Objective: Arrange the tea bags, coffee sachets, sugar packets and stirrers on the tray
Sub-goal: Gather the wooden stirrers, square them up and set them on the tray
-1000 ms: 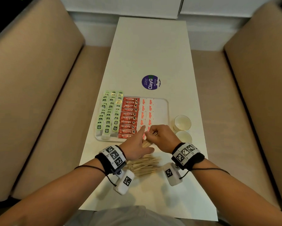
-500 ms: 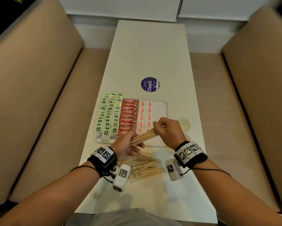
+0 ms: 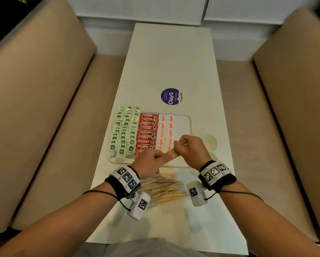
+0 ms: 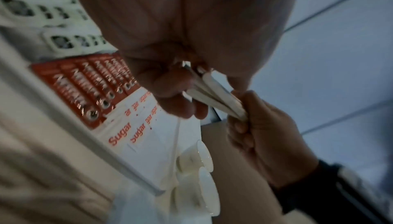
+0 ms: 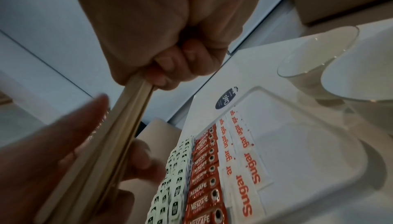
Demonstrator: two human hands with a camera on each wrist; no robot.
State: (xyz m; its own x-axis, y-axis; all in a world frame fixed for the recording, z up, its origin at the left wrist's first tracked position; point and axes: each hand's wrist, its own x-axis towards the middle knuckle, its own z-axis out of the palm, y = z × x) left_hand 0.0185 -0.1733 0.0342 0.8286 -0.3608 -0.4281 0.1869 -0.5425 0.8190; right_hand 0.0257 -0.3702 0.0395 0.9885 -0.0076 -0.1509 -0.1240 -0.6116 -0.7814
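Currently, stirrer bundle [image 3: 176, 151] is gripped by curled right hand [image 3: 190, 151] at far-right end, left hand [image 3: 150, 160] at near-left; long axis diagonal above tray [image 3: 183, 123], bare strip right of sugar packets [image 3: 165, 130].

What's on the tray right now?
The tray holds rows of tea bags, coffee sachets and sugar packets. Its right part is bare; hands cover the near edge.
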